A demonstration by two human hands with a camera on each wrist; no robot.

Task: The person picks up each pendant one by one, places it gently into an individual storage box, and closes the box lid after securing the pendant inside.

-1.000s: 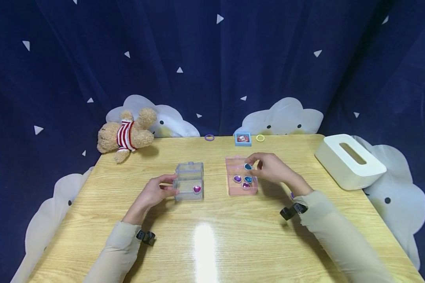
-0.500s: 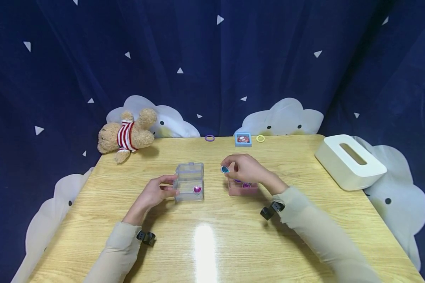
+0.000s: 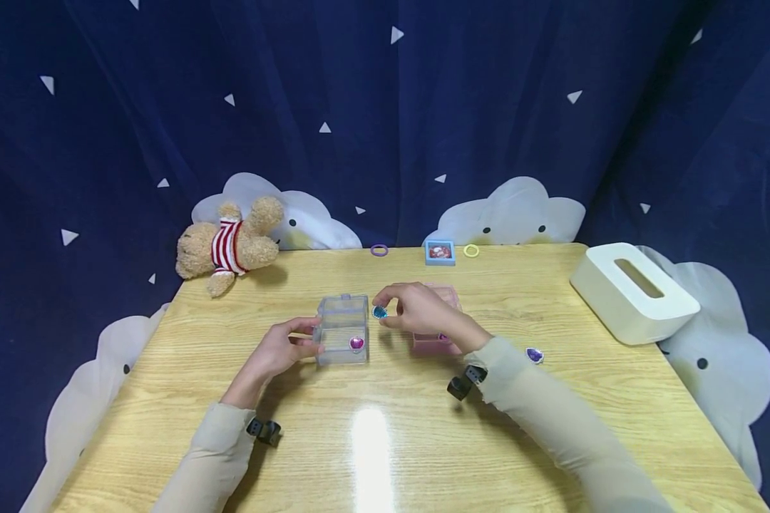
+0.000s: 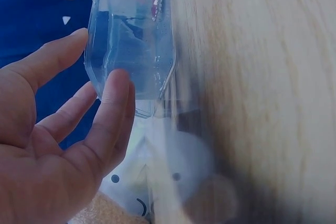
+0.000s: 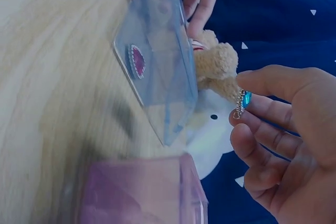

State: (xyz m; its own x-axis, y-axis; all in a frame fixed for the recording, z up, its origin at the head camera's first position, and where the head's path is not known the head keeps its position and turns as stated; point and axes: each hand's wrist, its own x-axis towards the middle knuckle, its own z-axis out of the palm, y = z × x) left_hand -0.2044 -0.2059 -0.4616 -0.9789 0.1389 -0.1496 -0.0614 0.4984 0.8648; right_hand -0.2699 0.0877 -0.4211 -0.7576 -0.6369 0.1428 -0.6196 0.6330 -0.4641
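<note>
A clear bluish plastic box (image 3: 341, 356) stands on the table with its lid back and a pink gem (image 3: 356, 344) inside. My left hand (image 3: 285, 348) rests at its left end, fingertips against the wall and fingers only slightly bent. In the right wrist view, the right hand (image 5: 294, 129) pinches a teal gem (image 5: 245, 99) with a silver beaded rim between thumb and finger. From the head view, that hand hovers just right of the clear box. Behind it a pink clear box (image 3: 448, 293) is partly hidden, with gems inside mostly covered by the hand.
A purple gem (image 3: 535, 355) lies right of the forearm. At the back are a teddy bear (image 3: 234, 246), a purple ring (image 3: 379, 250), a small blue frame (image 3: 440, 253) and a yellow ring (image 3: 471, 251). A white tissue box (image 3: 635, 292) stands at the right edge.
The right hand has lifted the teal gem from the pink box and carried it left towards the clear box. The purple gem on the table is uncovered. My left hand has stayed put.
</note>
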